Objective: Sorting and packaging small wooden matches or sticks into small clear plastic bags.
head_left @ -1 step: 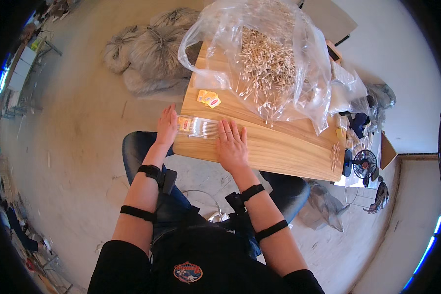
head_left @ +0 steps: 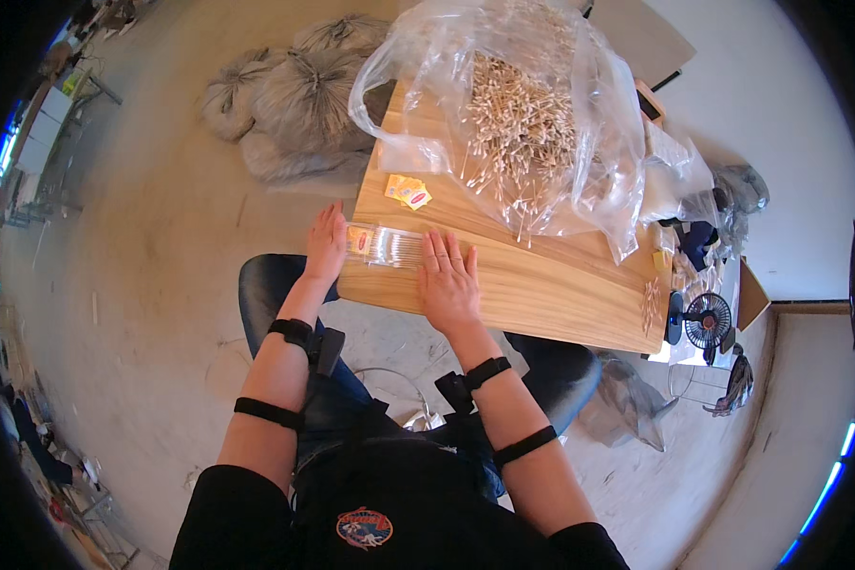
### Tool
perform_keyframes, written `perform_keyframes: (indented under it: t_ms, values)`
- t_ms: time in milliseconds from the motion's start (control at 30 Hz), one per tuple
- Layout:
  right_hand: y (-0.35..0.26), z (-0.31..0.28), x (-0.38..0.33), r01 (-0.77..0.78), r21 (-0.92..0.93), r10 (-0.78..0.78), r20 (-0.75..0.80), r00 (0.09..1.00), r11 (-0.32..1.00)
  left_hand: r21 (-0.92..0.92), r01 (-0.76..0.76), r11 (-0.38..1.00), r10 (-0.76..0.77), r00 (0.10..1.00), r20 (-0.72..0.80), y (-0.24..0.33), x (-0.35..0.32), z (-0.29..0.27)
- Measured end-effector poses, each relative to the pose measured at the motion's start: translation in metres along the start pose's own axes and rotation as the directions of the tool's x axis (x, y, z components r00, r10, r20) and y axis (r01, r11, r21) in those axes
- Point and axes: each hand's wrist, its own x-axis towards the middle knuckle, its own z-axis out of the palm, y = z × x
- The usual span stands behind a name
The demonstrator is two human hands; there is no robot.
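A clear flat packet of cotton swabs [head_left: 395, 248] with a yellow card at its left end lies near the table's left corner. My left hand [head_left: 327, 243] is at the packet's left end by the table edge, its fingers stretched out. Flat on the table, my right hand [head_left: 450, 290] rests its fingertips on the packet's right end or just against it; I cannot tell which. Neither hand is closed on anything. Beyond the packet lie a few yellow printed cards [head_left: 408, 192].
A large clear plastic bag [head_left: 606, 142] spills loose cotton swabs [head_left: 522, 123] over the far side of the wooden table [head_left: 532, 299]. More loose swabs [head_left: 651, 306] lie at its right end, near a small black fan [head_left: 707, 320]. Grey sacks [head_left: 304, 100] stand on the floor beyond, left.
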Motion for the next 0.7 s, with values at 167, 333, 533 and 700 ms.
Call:
perform_keyframes:
  t_ms: [167, 333, 533, 700]
  values:
    - [-0.024, 0.01, 0.017, -0.034, -0.013, 0.034, -0.003, 0.999, 0.999, -0.02, 0.002, 1.0, -0.001, 0.999, 0.035, 0.015, -0.001, -0.004]
    - [-0.049, 0.019, 0.028, -0.026, -0.014, 0.026, -0.03, 0.999, 1.0, 0.025, 0.05, 0.998, -0.051, 0.999, 0.018, 0.02, 0.0, -0.004]
    - [-0.025, 0.018, 0.019, 0.001, 0.114, 0.01, -0.096, 0.995, 0.993, -0.347, 0.191, 0.918, -0.234, 0.969, -0.084, 0.023, -0.001, -0.013]
    - [-0.021, 0.007, 0.014, 0.045, 0.072, -0.04, -0.073, 0.997, 0.996, -0.39, 0.232, 0.891, -0.315, 0.935, -0.163, 0.013, 0.002, -0.02]
